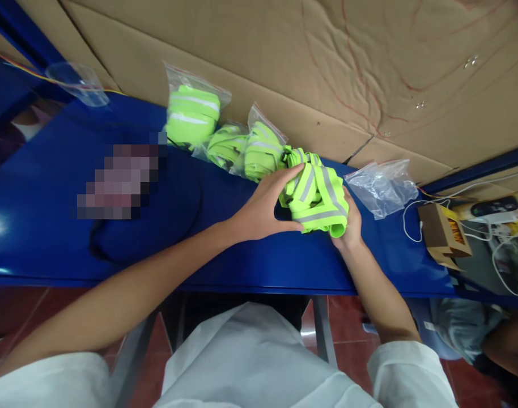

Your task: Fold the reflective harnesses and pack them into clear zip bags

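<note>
Both hands are on a bundle of neon-yellow reflective straps (322, 195) with grey stripes, held above the blue table. My left hand (265, 207) grips its left side, with thumb below and fingers above. My right hand (350, 221) is wrapped around the bundle's right side, and its fingertips are partly hidden behind the straps. More yellow strap with small black parts shows just behind; I cannot tell whether it belongs to the same bundle. To the left stand clear zip bags of similar rolled straps, among them a large bag (193, 116) and a smaller bag (262, 150).
An empty-looking clear plastic bag (384, 187) lies right of my hands. A small cardboard box (444, 235) and white cables sit at the right end. A blurred-out object (120, 181) and a clear cup (83, 85) are on the left. Cardboard sheeting (263, 51) lines the back.
</note>
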Demonstrator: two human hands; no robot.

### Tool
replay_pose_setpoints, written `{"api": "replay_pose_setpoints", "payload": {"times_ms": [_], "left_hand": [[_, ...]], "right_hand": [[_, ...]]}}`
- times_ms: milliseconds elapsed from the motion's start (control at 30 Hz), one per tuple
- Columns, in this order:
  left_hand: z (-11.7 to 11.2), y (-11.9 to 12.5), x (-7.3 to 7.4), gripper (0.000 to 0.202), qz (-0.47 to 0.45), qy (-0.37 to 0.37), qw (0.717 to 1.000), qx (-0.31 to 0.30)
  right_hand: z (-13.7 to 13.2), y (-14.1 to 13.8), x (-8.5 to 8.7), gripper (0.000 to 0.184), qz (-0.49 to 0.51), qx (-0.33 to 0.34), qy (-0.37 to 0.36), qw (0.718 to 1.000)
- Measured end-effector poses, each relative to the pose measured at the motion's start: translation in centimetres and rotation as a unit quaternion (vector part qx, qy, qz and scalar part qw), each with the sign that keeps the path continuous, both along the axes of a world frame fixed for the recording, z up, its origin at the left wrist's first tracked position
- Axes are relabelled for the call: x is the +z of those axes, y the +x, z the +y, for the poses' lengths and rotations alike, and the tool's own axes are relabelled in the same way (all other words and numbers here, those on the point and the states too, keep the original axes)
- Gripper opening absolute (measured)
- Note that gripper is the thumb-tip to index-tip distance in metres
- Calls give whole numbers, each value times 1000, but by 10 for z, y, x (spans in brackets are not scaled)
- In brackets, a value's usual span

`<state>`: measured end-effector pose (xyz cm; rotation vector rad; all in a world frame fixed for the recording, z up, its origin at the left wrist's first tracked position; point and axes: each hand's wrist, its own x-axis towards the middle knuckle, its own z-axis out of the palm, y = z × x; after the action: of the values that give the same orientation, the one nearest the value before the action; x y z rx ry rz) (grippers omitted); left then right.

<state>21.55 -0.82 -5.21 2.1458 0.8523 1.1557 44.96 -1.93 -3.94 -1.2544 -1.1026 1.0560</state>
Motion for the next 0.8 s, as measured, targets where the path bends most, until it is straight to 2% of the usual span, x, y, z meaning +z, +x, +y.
{"api": "replay_pose_setpoints", "payload": {"times_ms": [100, 167, 267, 367, 433, 500, 567, 633, 700, 800], "left_hand": [[-8, 0, 6, 117, 78, 36, 995, 54], [-14, 3, 9, 116, 95, 40, 993, 63], [-20, 6, 10, 120, 37, -19, 999, 7], [-21, 8, 10, 118, -68, -74, 994, -31], [-20, 8, 10, 107, -126, -101, 987, -24], [-19, 8, 10, 94, -169, -135, 976, -15], [-17, 8, 11, 78, -197, -167, 966, -13], [-15, 8, 13, 61, -216, -217, 952, -10], [-13, 8, 15, 44, -252, -300, 920, -7], [-12, 9, 19, 26, -320, -445, 836, -14]], "right_hand": [[-3, 0, 10, 50, 53, 52, -43, 996], [-8, -3, 16, 69, 83, 107, -56, 989], [-16, -6, 16, 89, 76, 188, -23, 979], [-18, -5, 6, 87, -27, 233, 58, 970], [-19, -3, 1, 74, -140, 230, 140, 953], [-21, -2, -1, 59, -258, 210, 234, 914], [-22, -1, 0, 56, -329, 193, 307, 872], [-23, 0, 2, 58, -354, 162, 342, 856], [-21, 1, 3, 60, -380, 119, 349, 848], [-16, 6, 2, 79, -430, 70, 346, 831]]}}
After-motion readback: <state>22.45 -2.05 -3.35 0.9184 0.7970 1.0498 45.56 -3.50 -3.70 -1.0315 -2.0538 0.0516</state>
